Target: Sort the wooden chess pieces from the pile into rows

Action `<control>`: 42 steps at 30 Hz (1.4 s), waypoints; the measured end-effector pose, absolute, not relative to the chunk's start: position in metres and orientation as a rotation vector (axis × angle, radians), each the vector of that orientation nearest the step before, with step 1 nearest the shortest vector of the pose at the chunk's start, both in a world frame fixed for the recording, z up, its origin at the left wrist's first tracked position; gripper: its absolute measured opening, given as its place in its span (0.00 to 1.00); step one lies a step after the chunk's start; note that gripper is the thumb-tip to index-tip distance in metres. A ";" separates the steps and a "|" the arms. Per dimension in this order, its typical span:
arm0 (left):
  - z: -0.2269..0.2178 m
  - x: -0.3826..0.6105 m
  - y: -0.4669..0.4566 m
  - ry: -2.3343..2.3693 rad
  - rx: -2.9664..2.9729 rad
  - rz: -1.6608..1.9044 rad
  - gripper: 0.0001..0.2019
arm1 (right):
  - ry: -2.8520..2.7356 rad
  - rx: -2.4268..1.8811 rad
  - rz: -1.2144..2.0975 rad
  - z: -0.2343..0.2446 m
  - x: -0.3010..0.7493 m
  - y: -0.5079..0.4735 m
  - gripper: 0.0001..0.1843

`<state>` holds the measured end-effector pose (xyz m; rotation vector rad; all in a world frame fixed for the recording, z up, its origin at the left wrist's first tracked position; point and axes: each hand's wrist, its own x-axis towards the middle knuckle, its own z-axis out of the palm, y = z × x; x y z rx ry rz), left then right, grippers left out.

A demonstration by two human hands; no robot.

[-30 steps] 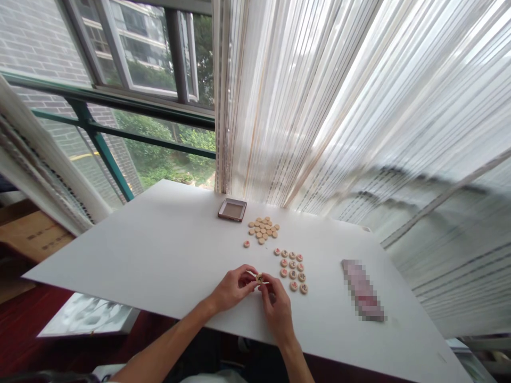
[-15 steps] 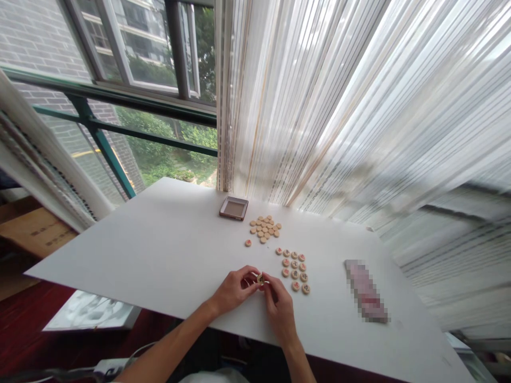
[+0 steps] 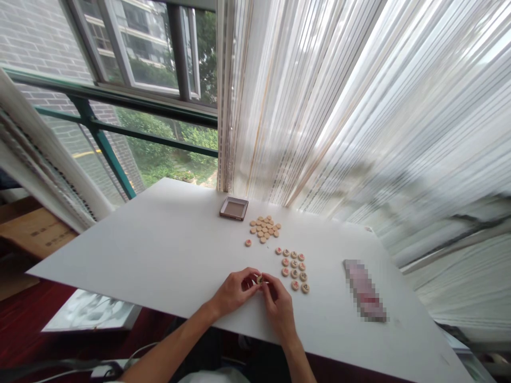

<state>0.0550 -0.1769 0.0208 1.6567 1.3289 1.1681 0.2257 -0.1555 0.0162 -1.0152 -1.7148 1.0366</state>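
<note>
Head view. Disc (image 3: pixel 260 279), dark-marked: between the hands, in from the desk's (image 3: pixel 151 250) near edge. Left hand (image 3: pixel 235 289) and right hand (image 3: pixel 278 300): fingertips pinching it from either side. Marked discs (image 3: pixel 295 274): rows, right of the hands. Blank discs (image 3: pixel 264 230): cluster, nearer the far edge; tray (image 3: pixel 233 208) beyond, to the left. Handling, as judged: light rim hold, mark uncovered, low above the desk against slipping.
</note>
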 end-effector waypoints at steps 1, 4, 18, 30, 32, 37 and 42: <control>0.021 0.055 -0.177 1.329 1.664 1.167 0.12 | -1.705 -1.018 1.057 0.016 0.226 -0.156 0.14; 0.019 0.056 -0.178 1.312 1.684 1.168 0.11 | -1.683 -1.032 1.092 0.016 0.226 -0.156 0.12; 0.016 0.057 -0.182 1.309 1.788 1.123 0.10 | -1.630 -1.111 1.129 0.021 0.226 -0.159 0.14; 0.016 0.056 -0.181 1.342 1.731 1.118 0.11 | -1.629 -1.081 1.101 0.015 0.227 -0.156 0.12; 0.018 0.056 -0.180 1.339 1.690 1.139 0.12 | -1.642 -1.073 1.078 0.016 0.227 -0.156 0.12; 0.022 0.054 -0.180 1.310 1.628 1.188 0.12 | -1.660 -1.021 1.093 0.019 0.226 -0.157 0.13; 0.023 0.054 -0.180 1.298 1.634 1.206 0.13 | -1.621 -0.970 1.169 0.018 0.225 -0.158 0.15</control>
